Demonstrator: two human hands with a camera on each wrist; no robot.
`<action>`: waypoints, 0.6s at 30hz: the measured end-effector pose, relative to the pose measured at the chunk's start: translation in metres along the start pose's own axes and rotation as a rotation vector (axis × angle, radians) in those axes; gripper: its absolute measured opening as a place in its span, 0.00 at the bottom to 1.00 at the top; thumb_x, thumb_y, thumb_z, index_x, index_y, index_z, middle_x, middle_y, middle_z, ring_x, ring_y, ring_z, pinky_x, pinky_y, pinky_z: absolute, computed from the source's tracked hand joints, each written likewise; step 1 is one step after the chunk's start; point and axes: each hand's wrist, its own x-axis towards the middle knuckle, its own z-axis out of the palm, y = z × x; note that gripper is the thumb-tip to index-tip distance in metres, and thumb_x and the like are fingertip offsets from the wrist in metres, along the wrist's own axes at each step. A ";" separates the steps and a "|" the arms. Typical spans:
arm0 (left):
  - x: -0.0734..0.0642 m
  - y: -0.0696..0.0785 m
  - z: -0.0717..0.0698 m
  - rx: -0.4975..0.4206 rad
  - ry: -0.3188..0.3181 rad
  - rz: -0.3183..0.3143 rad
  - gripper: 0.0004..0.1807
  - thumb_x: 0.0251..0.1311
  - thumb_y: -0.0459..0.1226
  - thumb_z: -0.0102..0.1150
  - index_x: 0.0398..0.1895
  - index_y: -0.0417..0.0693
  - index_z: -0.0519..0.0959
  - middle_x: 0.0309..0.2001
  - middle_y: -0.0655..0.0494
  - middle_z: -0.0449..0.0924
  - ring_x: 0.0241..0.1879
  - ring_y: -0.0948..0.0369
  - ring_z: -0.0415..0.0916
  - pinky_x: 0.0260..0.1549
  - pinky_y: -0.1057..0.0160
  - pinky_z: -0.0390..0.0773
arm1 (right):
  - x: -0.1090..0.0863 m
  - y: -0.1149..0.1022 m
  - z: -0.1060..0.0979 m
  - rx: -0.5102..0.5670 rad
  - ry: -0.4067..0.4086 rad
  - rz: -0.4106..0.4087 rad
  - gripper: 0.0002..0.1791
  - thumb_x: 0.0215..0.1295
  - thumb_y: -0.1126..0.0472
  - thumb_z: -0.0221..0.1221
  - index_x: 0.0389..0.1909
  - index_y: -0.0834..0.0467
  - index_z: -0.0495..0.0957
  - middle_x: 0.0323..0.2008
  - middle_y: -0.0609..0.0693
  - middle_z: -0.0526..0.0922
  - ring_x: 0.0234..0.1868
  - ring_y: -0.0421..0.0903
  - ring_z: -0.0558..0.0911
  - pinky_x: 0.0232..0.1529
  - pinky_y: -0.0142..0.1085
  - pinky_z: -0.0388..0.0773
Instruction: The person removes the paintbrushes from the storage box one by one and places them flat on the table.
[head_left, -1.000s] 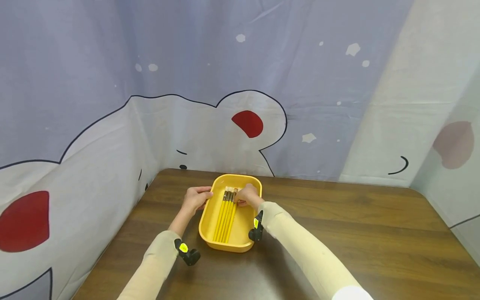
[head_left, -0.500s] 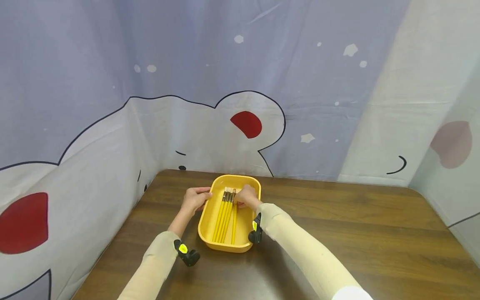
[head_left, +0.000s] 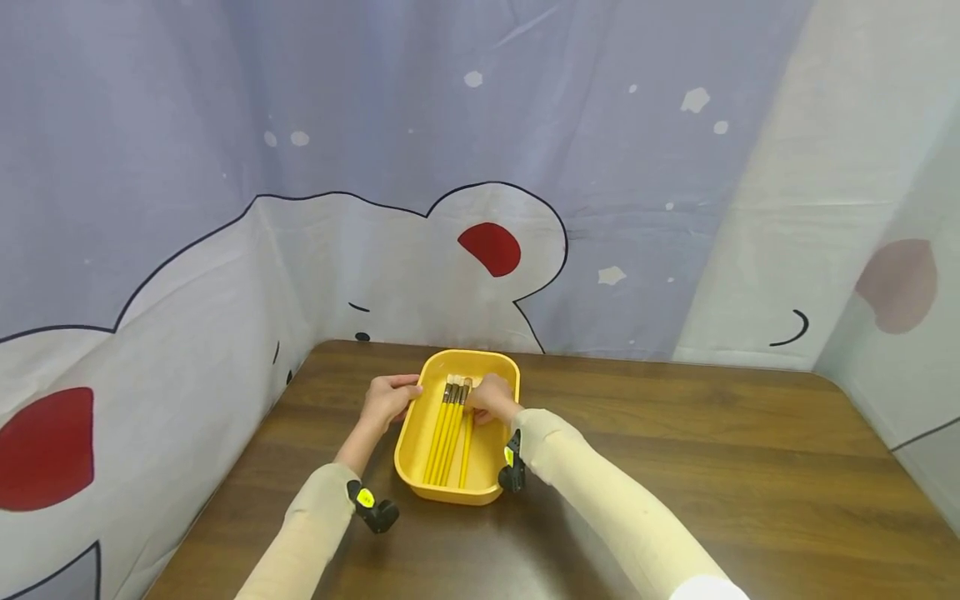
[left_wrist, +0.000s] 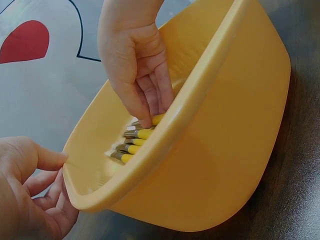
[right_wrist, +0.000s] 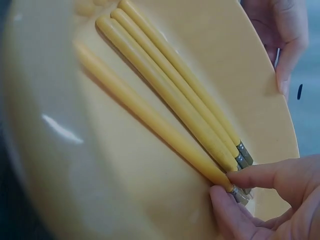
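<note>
A yellow plastic tray [head_left: 459, 496] stands on the table, with several yellow-handled paintbrushes [head_left: 441, 450] lying side by side inside. Their bristle ends point to the far end. My left hand [head_left: 384, 400] holds the tray's far left rim, thumb on the inner side and fingers outside, as the left wrist view shows. Inside the tray, my right hand [head_left: 493, 397] pinches one paintbrush [right_wrist: 155, 117] between thumb and finger, close to its metal ferrule. This brush lies at the right of the row, its handle end angled apart from the others. The hand partly covers its bristle end.
The tray rests on a brown wooden table [head_left: 675, 450], near its back left. A printed curtain [head_left: 637, 167] hangs behind the table and along its left side. Both wrists wear small black cameras [head_left: 375, 510].
The pinched paintbrush lay close along the row a second ago; its handle end has swung right, leaving a gap. My left hand keeps its hold on the rim.
</note>
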 end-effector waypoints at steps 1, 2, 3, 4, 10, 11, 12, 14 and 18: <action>0.000 0.000 0.000 0.003 0.002 -0.004 0.19 0.61 0.37 0.59 0.56 0.42 0.79 0.50 0.40 0.82 0.36 0.58 0.80 0.23 0.72 0.76 | 0.000 0.000 0.000 0.016 -0.004 0.004 0.06 0.45 0.70 0.66 0.17 0.67 0.78 0.14 0.56 0.80 0.22 0.52 0.86 0.24 0.38 0.84; 0.000 0.000 0.000 0.006 0.004 -0.007 0.19 0.61 0.37 0.59 0.56 0.42 0.79 0.50 0.40 0.81 0.36 0.58 0.80 0.23 0.72 0.76 | 0.000 0.000 0.000 0.040 -0.010 0.011 0.06 0.45 0.71 0.66 0.17 0.67 0.78 0.14 0.56 0.80 0.21 0.52 0.86 0.24 0.38 0.84; 0.000 0.000 0.000 0.009 0.005 -0.006 0.20 0.61 0.37 0.59 0.56 0.42 0.79 0.51 0.40 0.81 0.36 0.58 0.80 0.23 0.72 0.76 | 0.000 0.000 0.000 0.060 -0.018 0.019 0.07 0.45 0.71 0.66 0.17 0.67 0.77 0.14 0.56 0.79 0.21 0.52 0.86 0.24 0.38 0.84; 0.000 0.000 0.000 0.009 0.006 -0.008 0.20 0.61 0.37 0.59 0.56 0.42 0.79 0.51 0.40 0.81 0.37 0.58 0.80 0.23 0.72 0.76 | 0.000 0.000 0.000 0.081 -0.026 0.028 0.07 0.46 0.71 0.66 0.18 0.66 0.76 0.15 0.55 0.78 0.20 0.51 0.86 0.25 0.38 0.84; 0.000 -0.001 0.000 0.014 0.012 0.001 0.20 0.61 0.37 0.59 0.56 0.41 0.79 0.51 0.39 0.81 0.37 0.56 0.80 0.24 0.72 0.76 | -0.002 -0.001 -0.003 0.187 -0.065 0.065 0.11 0.49 0.71 0.65 0.18 0.64 0.71 0.19 0.55 0.77 0.26 0.54 0.86 0.31 0.41 0.86; -0.001 -0.001 0.000 0.014 0.011 0.003 0.20 0.61 0.37 0.59 0.56 0.41 0.79 0.51 0.39 0.81 0.37 0.56 0.80 0.24 0.72 0.76 | -0.003 -0.001 -0.004 0.202 -0.069 0.068 0.11 0.49 0.71 0.65 0.18 0.64 0.71 0.20 0.55 0.77 0.28 0.55 0.87 0.33 0.42 0.86; -0.001 0.000 0.000 0.013 0.011 0.002 0.19 0.61 0.37 0.59 0.56 0.42 0.79 0.51 0.40 0.81 0.37 0.56 0.80 0.24 0.72 0.76 | -0.004 -0.002 -0.004 0.224 -0.074 0.073 0.10 0.50 0.71 0.64 0.19 0.64 0.71 0.20 0.55 0.77 0.29 0.56 0.87 0.34 0.42 0.86; -0.002 -0.001 0.000 0.013 0.007 0.010 0.19 0.61 0.36 0.59 0.56 0.40 0.79 0.50 0.39 0.81 0.36 0.56 0.80 0.23 0.71 0.76 | -0.007 -0.003 -0.006 0.269 -0.085 0.073 0.09 0.50 0.71 0.63 0.22 0.64 0.70 0.21 0.55 0.76 0.30 0.57 0.86 0.36 0.43 0.85; -0.001 -0.001 0.000 0.008 0.005 0.015 0.19 0.62 0.36 0.58 0.56 0.40 0.79 0.49 0.39 0.82 0.34 0.58 0.80 0.23 0.71 0.76 | -0.010 -0.003 -0.008 0.358 -0.116 0.066 0.10 0.52 0.72 0.62 0.32 0.66 0.70 0.22 0.54 0.75 0.24 0.52 0.83 0.40 0.44 0.85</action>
